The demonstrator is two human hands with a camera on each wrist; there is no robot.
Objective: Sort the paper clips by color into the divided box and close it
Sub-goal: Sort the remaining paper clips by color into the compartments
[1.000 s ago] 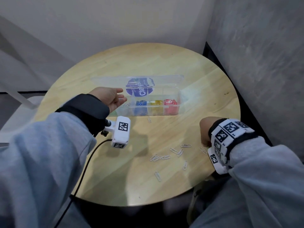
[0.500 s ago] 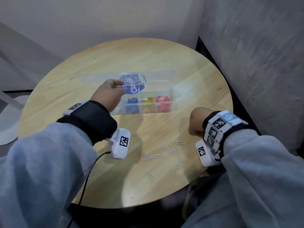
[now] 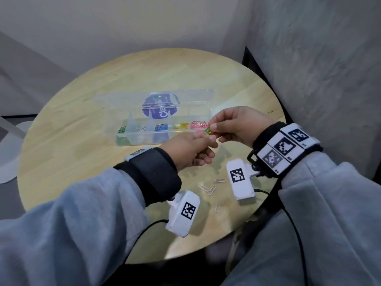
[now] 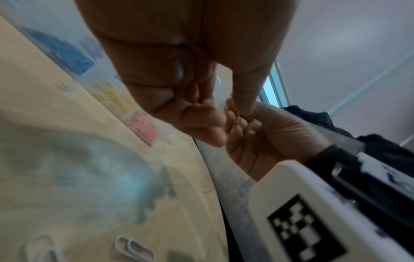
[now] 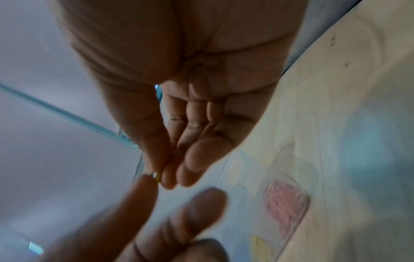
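Observation:
The clear divided box (image 3: 144, 141) stands open mid-table, its lid (image 3: 123, 100) laid back. Its compartments hold green (image 3: 122, 129), white, blue (image 3: 161, 127), yellow (image 3: 181, 126) and pink-red (image 3: 198, 124) clips. Above the table in front of the box's right end, both hands meet on a small green paper clip (image 3: 207, 131) with a bit of yellow showing. My right hand (image 3: 212, 125) pinches the clip (image 5: 157, 175) between thumb and forefinger. My left hand (image 3: 212, 141) holds its other end with curled fingers (image 5: 143, 191). Whether it is one clip or two linked ones is unclear.
Several white clips (image 3: 210, 187) lie loose on the round wooden table (image 3: 82, 112) near its front edge, below the hands; they also appear as white clips (image 4: 132, 248) in the left wrist view. A grey wall (image 3: 319, 79) stands close on the right.
My left hand left the box's left end and swung right. My right hand rose from the table's front edge. They now meet on a green clip in front of the box.

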